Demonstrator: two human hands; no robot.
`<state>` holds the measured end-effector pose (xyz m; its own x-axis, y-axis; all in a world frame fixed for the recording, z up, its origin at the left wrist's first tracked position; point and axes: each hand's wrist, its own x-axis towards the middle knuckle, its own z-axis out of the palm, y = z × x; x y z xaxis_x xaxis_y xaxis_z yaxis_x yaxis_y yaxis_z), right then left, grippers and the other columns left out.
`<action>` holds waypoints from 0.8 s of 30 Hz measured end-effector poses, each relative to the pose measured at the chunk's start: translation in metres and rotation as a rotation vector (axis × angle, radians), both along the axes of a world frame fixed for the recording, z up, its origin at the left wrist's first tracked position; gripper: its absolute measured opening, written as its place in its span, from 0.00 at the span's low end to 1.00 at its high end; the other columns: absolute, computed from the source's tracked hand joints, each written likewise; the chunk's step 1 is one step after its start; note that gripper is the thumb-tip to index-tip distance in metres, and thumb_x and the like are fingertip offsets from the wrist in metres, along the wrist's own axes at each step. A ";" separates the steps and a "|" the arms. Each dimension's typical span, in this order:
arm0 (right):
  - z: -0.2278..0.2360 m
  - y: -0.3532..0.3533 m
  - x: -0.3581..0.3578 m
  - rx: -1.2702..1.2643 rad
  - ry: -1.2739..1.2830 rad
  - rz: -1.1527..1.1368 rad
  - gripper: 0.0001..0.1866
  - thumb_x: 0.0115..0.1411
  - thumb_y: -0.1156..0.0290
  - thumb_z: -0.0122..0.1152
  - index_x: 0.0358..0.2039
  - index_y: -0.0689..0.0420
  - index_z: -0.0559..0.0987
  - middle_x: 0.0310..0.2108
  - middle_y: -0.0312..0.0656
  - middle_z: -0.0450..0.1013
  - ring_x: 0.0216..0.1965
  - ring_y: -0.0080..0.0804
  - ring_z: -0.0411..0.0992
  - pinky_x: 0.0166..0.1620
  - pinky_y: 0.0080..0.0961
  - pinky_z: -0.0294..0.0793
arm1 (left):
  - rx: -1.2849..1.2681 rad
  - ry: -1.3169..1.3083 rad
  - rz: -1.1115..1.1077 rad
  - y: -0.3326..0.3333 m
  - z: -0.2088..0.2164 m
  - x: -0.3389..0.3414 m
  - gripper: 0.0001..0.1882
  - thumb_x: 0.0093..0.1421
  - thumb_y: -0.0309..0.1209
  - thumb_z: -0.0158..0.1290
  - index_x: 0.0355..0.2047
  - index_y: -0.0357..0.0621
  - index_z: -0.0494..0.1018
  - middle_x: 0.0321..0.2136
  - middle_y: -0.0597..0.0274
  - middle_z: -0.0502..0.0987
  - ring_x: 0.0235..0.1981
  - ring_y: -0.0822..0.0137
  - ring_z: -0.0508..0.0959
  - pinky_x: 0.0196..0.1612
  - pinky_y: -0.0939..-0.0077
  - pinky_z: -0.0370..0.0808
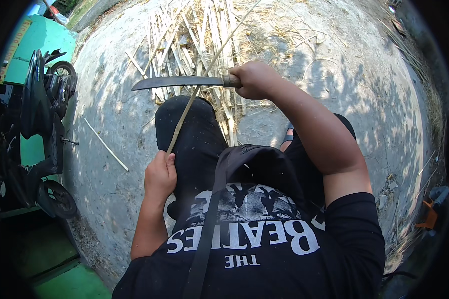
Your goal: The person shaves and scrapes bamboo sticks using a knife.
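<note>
My right hand (254, 79) is closed round the wooden handle of a machete (179, 81). Its long dark blade points left and lies across a thin bamboo strip (184, 112), above my left knee. My left hand (160, 173) grips the near end of that strip beside my left thigh. From there the strip slants up and away to the right, past the blade, over the pile beyond. Whether the edge touches the strip or is just above it, I cannot tell.
Split bamboo strips (217, 30) lie heaped on the concrete ground ahead, with pale shavings (279, 40) to their right. One loose strip (106, 144) lies at left. A black motorbike (45, 114) stands at the far left by a green wall. An orange object (426, 214) sits at far right.
</note>
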<state>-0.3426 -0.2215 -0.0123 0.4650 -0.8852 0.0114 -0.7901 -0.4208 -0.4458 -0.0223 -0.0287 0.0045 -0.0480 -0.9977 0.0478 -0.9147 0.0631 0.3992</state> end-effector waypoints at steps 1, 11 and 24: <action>0.003 0.004 0.006 -0.043 0.058 0.038 0.05 0.51 0.67 0.63 0.30 0.51 0.79 0.27 0.48 0.78 0.33 0.53 0.78 0.39 0.49 0.78 | 0.014 -0.005 0.004 0.000 0.000 0.000 0.19 0.73 0.39 0.48 0.27 0.39 0.66 0.21 0.41 0.73 0.25 0.34 0.74 0.28 0.46 0.68; -0.001 -0.013 -0.024 0.157 -0.051 -0.228 0.11 0.53 0.67 0.60 0.37 0.51 0.82 0.33 0.49 0.80 0.40 0.48 0.80 0.47 0.44 0.79 | 0.000 0.010 -0.010 0.000 -0.004 0.005 0.20 0.73 0.39 0.47 0.28 0.37 0.67 0.21 0.39 0.73 0.26 0.33 0.74 0.29 0.47 0.67; -0.023 -0.037 -0.048 0.245 0.070 -0.311 0.14 0.55 0.66 0.59 0.41 0.54 0.82 0.36 0.50 0.81 0.40 0.48 0.80 0.46 0.43 0.79 | -0.015 -0.119 0.000 -0.002 0.007 -0.003 0.17 0.72 0.38 0.48 0.29 0.39 0.67 0.23 0.41 0.75 0.27 0.33 0.76 0.29 0.44 0.70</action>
